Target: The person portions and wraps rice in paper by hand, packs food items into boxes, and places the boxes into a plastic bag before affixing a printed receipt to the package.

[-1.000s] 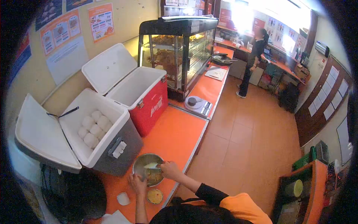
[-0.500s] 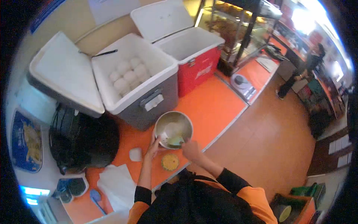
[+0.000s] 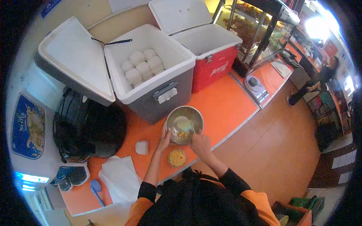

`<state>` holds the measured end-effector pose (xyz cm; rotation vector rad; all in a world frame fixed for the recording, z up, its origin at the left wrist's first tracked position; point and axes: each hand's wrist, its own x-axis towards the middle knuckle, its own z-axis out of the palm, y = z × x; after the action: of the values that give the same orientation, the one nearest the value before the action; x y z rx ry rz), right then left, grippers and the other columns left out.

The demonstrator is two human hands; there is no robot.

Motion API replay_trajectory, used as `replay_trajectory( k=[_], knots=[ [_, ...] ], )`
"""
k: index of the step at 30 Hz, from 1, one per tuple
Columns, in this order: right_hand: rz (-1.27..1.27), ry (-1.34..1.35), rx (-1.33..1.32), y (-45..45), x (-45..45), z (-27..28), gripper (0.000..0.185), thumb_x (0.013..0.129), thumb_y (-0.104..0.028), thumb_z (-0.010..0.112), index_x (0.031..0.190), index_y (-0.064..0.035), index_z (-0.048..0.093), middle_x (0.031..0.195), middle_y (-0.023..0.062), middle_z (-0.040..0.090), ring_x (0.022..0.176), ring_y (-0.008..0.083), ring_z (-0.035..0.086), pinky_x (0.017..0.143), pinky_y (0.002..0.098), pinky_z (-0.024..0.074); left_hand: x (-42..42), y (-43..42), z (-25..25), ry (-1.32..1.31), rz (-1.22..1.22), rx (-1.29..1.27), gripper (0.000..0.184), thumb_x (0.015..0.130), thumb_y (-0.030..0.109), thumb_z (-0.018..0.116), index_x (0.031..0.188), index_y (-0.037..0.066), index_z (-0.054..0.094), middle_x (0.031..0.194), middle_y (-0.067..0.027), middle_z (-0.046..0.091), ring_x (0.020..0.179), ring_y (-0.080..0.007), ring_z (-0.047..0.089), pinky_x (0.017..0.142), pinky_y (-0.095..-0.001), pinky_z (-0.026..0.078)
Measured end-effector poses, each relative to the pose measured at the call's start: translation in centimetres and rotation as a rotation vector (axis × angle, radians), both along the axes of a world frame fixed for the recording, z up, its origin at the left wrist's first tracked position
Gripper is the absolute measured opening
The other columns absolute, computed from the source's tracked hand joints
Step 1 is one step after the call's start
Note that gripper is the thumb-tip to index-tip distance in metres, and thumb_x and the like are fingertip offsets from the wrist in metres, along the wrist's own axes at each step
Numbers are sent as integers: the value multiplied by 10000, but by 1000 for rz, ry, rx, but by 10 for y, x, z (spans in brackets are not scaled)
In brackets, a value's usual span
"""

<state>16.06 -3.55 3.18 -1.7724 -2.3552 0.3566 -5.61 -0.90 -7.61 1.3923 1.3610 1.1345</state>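
A steel mixing bowl (image 3: 198, 114) rests on the orange counter (image 3: 218, 120) in front of me. My left hand (image 3: 164, 141) grips its left rim, thumb over the edge. Inside the bowl, my right hand (image 3: 200, 143) is closed around a pale spoon-like utensil (image 3: 184, 122); its exact kind is unclear. Some yellow crumbly food (image 3: 182, 134) lies at the bowl's near side. Just below stands a small round dish of yellow shredded food (image 3: 177, 158). To its left is a white rounded-square piece (image 3: 141, 147).
A grey cooler (image 3: 162, 107) with white dough balls (image 3: 142, 67) and a red cooler (image 3: 214, 71) stand open behind the bowl. Left are a black bag (image 3: 90, 132), white paper (image 3: 120, 177) and a blue spoon (image 3: 96, 190). A scale (image 3: 256, 87) and another person (image 3: 320, 77) are right.
The view has shifted, so the scene sits further right. The utensil has moved across the bowl, uncovering the yellow food. My left hand keeps its hold on the rim.
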Motion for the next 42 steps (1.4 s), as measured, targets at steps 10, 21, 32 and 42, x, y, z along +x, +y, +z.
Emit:
replay_trajectory(
  k=[10,21,32,42],
  knots=[
    [-59,106,-43,-2,9,-10,454,758,-93,637,1211,-112,632,910,199,636,724,347,657,607,445,542,10,-1,10,14,33,38,542,1023,284,403,1491,63,243,1500,-132,324,1387,-261,298,1142,-378,238],
    [-162,251,-52,25,14,-12,273,805,-150,590,1037,-91,722,789,225,660,713,382,659,623,467,523,22,-9,9,132,175,90,494,1006,165,408,1472,48,291,1459,-188,367,1350,-304,362,1118,-391,281],
    [-93,209,41,-10,17,-12,231,801,-144,598,983,-112,736,765,190,654,672,350,651,582,451,513,19,-3,10,2,87,108,528,1026,285,368,1474,23,267,1493,-163,323,1389,-282,296,1137,-385,237],
    [383,-108,128,43,41,7,242,785,-200,628,999,-184,740,831,126,650,633,285,653,536,413,508,-5,11,46,75,-45,-95,595,1016,433,380,1490,89,276,1507,-128,332,1408,-268,273,1153,-378,205]
  ],
)
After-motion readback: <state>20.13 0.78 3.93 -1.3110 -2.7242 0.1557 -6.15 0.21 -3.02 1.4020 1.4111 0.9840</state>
